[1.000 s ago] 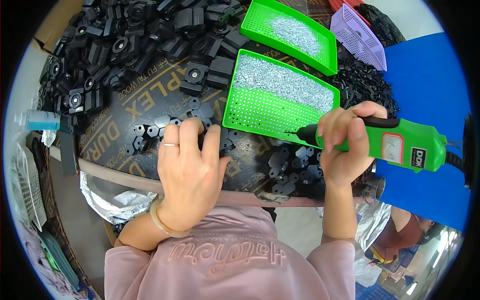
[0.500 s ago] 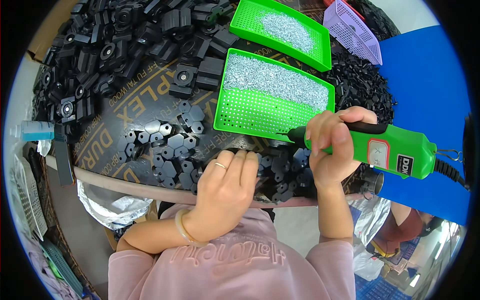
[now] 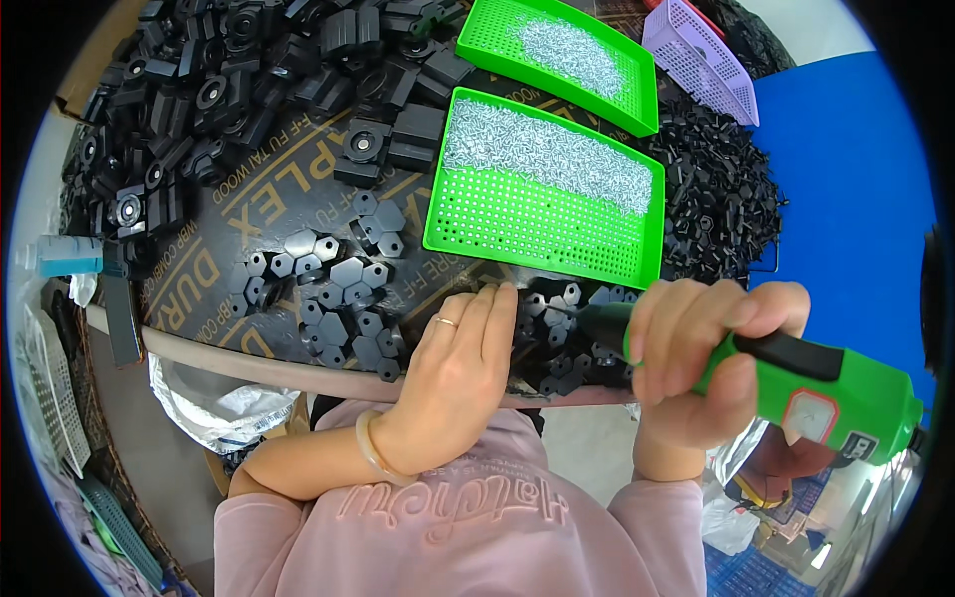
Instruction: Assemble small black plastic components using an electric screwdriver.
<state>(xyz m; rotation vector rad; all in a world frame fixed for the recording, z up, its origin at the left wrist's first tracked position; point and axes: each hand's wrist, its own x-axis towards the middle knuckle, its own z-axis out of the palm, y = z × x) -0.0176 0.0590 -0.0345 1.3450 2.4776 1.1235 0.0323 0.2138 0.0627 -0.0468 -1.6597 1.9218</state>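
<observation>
My right hand [image 3: 696, 358] is wrapped round a green electric screwdriver [image 3: 846, 398] with a black nose. The bit points left toward some small black hexagonal parts [image 3: 557, 333]. My left hand [image 3: 458, 368] rests at the near edge of the table, its fingers pressed together and pointing away from me. Whatever lies under those fingers is hidden. More black hexagonal pieces [image 3: 348, 279], some joined in little groups, lie left of that hand. Beyond both hands sits a perforated green tray [image 3: 527, 224] with silver screws [image 3: 547, 149] heaped along its far side.
A second green tray [image 3: 497, 45] of screws stands farther back, beside a lilac basket [image 3: 696, 60]. Black blocky parts [image 3: 249, 90] pile up at the far left. Small black pieces [image 3: 716, 179] are heaped to the right. A bottle of blue liquid [image 3: 70, 256] is at the left edge.
My right hand has brought the screwdriver down and nearer to me; its tip has left the tray's near edge for the hexagonal parts. My left hand has shifted slightly.
</observation>
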